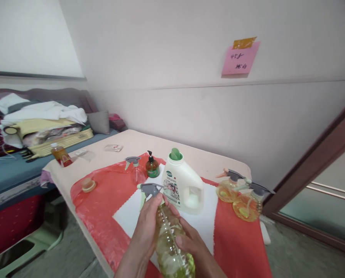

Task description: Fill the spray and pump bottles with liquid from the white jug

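Note:
A clear spray bottle of yellow-green liquid is held tilted over the table, its grey trigger head pointing away from me. My left hand closes round the neck just below the trigger. Lower down, my right hand wraps the right side of the bottle's body. Right behind stands a large cream detergent jug with a green cap. A pinkish clear spray bottle and a brown pump bottle are beyond my left hand. White paper lies underneath on red plastic sheeting.
Two spray bottles with yellow liquid stand at the table's right. A round lid sits on the red sheeting at left. An amber bottle and a small packet are farther back. A red-covered stool is at left.

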`<state>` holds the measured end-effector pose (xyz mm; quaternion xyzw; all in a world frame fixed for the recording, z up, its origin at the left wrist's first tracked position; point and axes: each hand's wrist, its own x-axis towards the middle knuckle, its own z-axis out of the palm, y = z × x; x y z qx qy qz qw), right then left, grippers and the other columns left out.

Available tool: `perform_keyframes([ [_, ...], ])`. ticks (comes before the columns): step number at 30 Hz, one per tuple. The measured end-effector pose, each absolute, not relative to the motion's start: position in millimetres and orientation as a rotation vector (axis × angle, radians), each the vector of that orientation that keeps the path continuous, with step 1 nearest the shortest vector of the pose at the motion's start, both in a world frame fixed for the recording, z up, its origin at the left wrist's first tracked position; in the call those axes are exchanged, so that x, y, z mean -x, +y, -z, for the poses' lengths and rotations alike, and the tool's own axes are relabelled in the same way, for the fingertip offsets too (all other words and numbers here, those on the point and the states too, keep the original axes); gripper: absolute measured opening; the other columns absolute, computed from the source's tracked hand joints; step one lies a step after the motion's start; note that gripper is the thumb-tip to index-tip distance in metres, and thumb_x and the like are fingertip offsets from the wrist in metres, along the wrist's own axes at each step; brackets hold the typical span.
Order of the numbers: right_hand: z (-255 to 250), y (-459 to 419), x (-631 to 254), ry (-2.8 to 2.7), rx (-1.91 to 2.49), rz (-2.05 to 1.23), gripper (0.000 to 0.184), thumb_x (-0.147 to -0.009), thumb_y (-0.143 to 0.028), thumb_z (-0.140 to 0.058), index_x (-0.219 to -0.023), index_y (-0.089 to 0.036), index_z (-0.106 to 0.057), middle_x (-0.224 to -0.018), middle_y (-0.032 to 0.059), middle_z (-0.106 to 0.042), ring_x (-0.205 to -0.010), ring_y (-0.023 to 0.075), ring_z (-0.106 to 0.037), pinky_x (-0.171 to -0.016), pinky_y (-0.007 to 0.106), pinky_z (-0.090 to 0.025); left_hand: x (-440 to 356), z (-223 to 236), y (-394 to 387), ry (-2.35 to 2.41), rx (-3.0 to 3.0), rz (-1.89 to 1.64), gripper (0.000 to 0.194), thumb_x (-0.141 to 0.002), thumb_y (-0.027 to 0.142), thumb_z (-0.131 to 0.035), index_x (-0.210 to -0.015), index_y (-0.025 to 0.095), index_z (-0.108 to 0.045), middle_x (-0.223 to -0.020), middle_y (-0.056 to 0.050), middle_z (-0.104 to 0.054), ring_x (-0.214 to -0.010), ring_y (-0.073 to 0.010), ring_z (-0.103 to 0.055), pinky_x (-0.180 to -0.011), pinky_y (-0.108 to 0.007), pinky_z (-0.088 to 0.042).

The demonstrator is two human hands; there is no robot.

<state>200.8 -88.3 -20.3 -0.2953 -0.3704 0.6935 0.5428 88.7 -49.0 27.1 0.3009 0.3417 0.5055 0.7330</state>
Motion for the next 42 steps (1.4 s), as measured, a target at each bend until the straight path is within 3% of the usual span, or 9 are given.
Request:
perform_keyframes([
  [5, 22, -97, -196, -0.97, 0.921, -1.472, 0.047, -0.076, -0.061, -0.059, -0.102, -0.022, -0.054, -0.093, 0.0054, -0.066, -0.083, 0.0231, -0.063, -0.076, 0.036, -0.048, -84, -26, -43, 0.888, -0.666, -1.265, 0.031, -0.078, 0.047, -0.065, -0.074, 0.017, -0.057, -0.073, -0.004, -0.067, -0.061, -0.0151, -0.06, -0.058, -0.025, -0.045],
  [10, 45, -104, -190, -1.413, 1.424, -0.858, 0.092, -0.057, -0.033, -0.078, -0.136, -0.025, -0.034, -0.136, 0.0132, -0.048, -0.12, 0.0339, -0.052, -0.096, 0.045, -0.046, -78, -21, -33, 1.022, -0.603, -1.466, 0.033, -0.073, 0.049, -0.067, -0.076, 0.017, -0.058, -0.072, -0.003, -0.066, -0.061, -0.0155, -0.061, -0.058, -0.026, -0.045],
  [14, 56, -103, -187, -1.606, 1.407, -0.631, 0.087, -0.058, -0.02, -0.072, -0.137, -0.022, -0.035, -0.14, 0.0162, -0.044, -0.131, 0.0345, -0.042, -0.106, 0.048, -0.04, -74, -22, -33, 1.012, -0.619, -1.437, 0.033, -0.073, 0.048, -0.069, -0.074, 0.017, -0.059, -0.074, -0.003, -0.067, -0.067, -0.0168, -0.063, -0.064, -0.027, -0.047],
  [17, 44, -100, -190, -1.401, 1.294, -0.897, 0.079, -0.055, -0.027, -0.074, -0.127, -0.023, -0.043, -0.118, 0.0102, -0.062, -0.105, 0.0301, -0.062, -0.089, 0.041, -0.051, -72, -26, -36, 0.86, -0.589, -1.372, 0.03, -0.075, 0.045, -0.069, -0.077, 0.017, -0.059, -0.074, -0.003, -0.067, -0.07, -0.0178, -0.064, -0.067, -0.028, -0.048],
  [20, 29, -100, -196, -1.095, 0.951, -1.445, 0.065, -0.064, -0.06, -0.067, -0.115, -0.021, -0.055, -0.095, 0.0074, -0.069, -0.082, 0.026, -0.067, -0.07, 0.037, -0.054, -73, -31, -39, 0.715, -0.501, -1.289, 0.027, -0.077, 0.044, -0.066, -0.077, 0.019, -0.057, -0.076, -0.004, -0.068, -0.074, -0.019, -0.065, -0.069, -0.03, -0.048],
  [25, 29, -102, -197, -0.829, 0.761, -1.89, 0.079, -0.08, -0.08, -0.029, -0.111, -0.017, -0.064, -0.094, 0.0141, -0.071, -0.09, 0.0301, -0.068, -0.068, 0.041, -0.055, -78, -33, -39, 0.695, -0.393, -1.284, 0.026, -0.078, 0.042, -0.065, -0.074, 0.019, -0.055, -0.07, -0.005, -0.066, -0.071, -0.0198, -0.064, -0.068, -0.031, -0.049],
  [31, 42, -102, -203, -1.259, 1.17, -1.11, 0.062, -0.088, -0.063, -0.044, -0.137, -0.026, -0.045, -0.137, 0.0108, -0.055, -0.121, 0.0275, -0.056, -0.093, 0.04, -0.052, -70, -31, -32, 0.858, -0.5, -1.445, 0.027, -0.074, 0.043, -0.069, -0.072, 0.018, -0.058, -0.067, -0.002, -0.065, -0.066, -0.0174, -0.063, -0.063, -0.027, -0.047],
  [37, 55, -103, -201, -1.903, 1.301, 0.188, 0.106, -0.068, -0.06, -0.072, -0.15, -0.02, -0.019, -0.133, 0.0236, -0.055, -0.113, 0.0384, -0.06, -0.08, 0.046, -0.059, -73, -27, -34, 1.005, -0.673, -1.467, 0.033, -0.07, 0.049, -0.07, -0.071, 0.017, -0.063, -0.066, -0.003, -0.066, -0.063, -0.018, -0.063, -0.063, -0.029, -0.047],
  [42, 63, -103, -195, -1.937, 1.402, 0.281, 0.106, -0.066, -0.039, -0.077, -0.15, -0.016, -0.016, -0.132, 0.0245, -0.055, -0.108, 0.0368, -0.064, -0.073, 0.041, -0.061, -74, -26, -39, 0.901, -0.736, -1.422, 0.033, -0.076, 0.049, -0.067, -0.079, 0.017, -0.062, -0.078, -0.005, -0.069, -0.075, -0.0202, -0.066, -0.069, -0.03, -0.048],
])
